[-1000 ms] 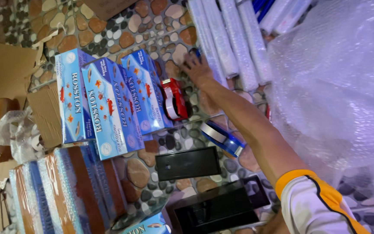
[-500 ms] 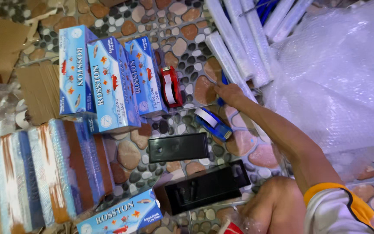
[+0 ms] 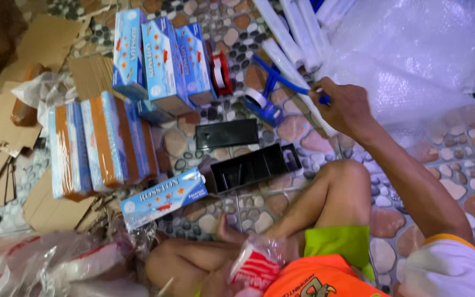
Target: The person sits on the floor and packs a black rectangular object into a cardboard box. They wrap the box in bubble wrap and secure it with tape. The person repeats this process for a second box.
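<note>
Fingers of your right hand (image 3: 343, 105) are wrapped around the handle of a blue tape dispenser (image 3: 268, 93), lifting it clear of the pebble floor (image 3: 457, 181) at about one o'clock from your bent knee (image 3: 343, 175). The dispenser's roll end hangs toward nine o'clock from your hand, just above a black tray (image 3: 226, 133). A second, longer black tray (image 3: 254, 166) lies at six o'clock from the first, touching your knee's near side. At ten o'clock from the dispenser stand three blue boxes (image 3: 160, 60), with a red tape roll (image 3: 219, 72) just beside them. A loose blue box (image 3: 163, 199) lies at eight o'clock from the long tray. Bubble wrap (image 3: 413, 60) spreads at two o'clock from your hand, with white rolls (image 3: 290, 38) at its edge. Your left hand (image 3: 221, 278) sits low by a clear plastic bag (image 3: 257, 264) with a red print; I cannot tell whether its fingers are closed.
</note>
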